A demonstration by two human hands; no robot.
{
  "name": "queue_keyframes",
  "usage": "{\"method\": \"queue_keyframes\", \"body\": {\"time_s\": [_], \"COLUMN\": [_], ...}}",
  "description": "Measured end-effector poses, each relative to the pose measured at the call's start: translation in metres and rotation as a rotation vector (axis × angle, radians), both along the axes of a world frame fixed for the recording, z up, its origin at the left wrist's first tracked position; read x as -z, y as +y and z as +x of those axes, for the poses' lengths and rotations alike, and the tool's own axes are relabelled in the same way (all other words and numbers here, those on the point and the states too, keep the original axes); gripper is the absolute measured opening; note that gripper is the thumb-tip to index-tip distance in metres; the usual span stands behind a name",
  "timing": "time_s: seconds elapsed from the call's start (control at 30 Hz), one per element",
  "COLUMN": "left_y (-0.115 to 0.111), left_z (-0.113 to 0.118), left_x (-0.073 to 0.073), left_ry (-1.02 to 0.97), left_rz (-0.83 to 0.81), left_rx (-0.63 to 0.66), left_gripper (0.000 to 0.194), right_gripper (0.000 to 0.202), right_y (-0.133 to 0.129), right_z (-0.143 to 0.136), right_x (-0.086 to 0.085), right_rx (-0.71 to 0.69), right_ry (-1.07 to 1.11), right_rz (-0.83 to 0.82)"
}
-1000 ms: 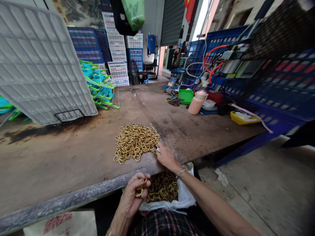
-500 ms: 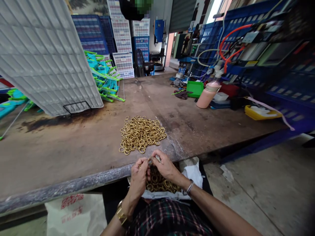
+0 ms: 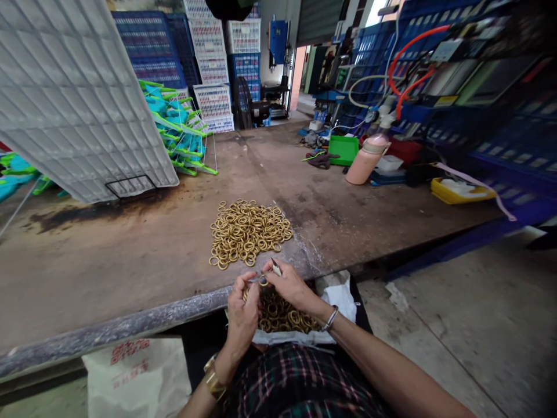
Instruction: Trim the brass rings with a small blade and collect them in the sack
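Note:
My left hand (image 3: 242, 307) is closed in front of me over the table's front edge, with a bit of gold-coloured ring showing between its fingers. A single brass-coloured ring (image 3: 263, 281) sits between the fingertips of both hands. My right hand (image 3: 289, 285) is closed around a small slim tool (image 3: 276, 267) with a pale pointed end; its exact kind is unclear. Below the hands, a lined container (image 3: 285, 338) on my lap holds many darker brass rings (image 3: 296, 319). A heap of shinier brass rings (image 3: 250, 229) lies on the table just beyond my hands.
On the brown table (image 3: 174, 267) a grey ribbed panel (image 3: 87, 104) leans at left, beside green and turquoise pieces (image 3: 185, 133). A pink bottle (image 3: 365, 164), green tray (image 3: 343, 151) and yellow tray (image 3: 461, 191) stand at right. A printed bag (image 3: 139, 377) hangs below the edge.
My left fingers have opened a little and shifted slightly left, so the ring between the hands shows more. The tool in my right hand now points up more. The view has tilted slightly.

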State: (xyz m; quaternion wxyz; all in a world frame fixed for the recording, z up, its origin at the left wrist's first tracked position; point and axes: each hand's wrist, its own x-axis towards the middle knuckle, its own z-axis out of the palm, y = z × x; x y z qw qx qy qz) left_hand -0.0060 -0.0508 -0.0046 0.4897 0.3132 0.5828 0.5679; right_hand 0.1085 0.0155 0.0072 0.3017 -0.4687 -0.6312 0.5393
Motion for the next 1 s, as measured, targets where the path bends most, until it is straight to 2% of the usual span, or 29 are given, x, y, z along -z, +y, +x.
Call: {"method": "queue_keyframes", "body": {"time_s": [0.1, 0.23, 0.53, 0.77, 1.0], "left_y": [-0.0014, -0.0009, -0.0033, -0.0039, -0.0056], "left_z": [-0.0011, -0.003, -0.0035, -0.0022, -0.0032], "left_x": [-0.0004, -0.0013, 0.0021, 0.0003, -0.0042], "left_ry": [0.035, 0.023, -0.152, -0.227, -0.376], "left_rz": [0.058, 0.03, -0.088, -0.068, -0.06], "left_rx": [0.037, 0.098, 0.195, 0.209, 0.256], "left_gripper": [0.02, 0.019, 0.03, 0.031, 0.028], "right_gripper": [0.012, 0.014, 0.014, 0.015, 0.02], "right_y": [-0.001, -0.0039, -0.0049, -0.0063, -0.0057], "right_z": [-0.0019, -0.0037, -0.004, -0.003, -0.0029], "right_x": [0.0002, 0.0022, 0.0054, 0.0065, 0.0002], "right_rx": [0.012, 0.018, 0.009, -0.056, -0.069], "right_ry": [0.046, 0.043, -0.061, -0.036, -0.033], "right_rz": [-0.073, -0.083, 0.009, -0.004, -0.002]}}
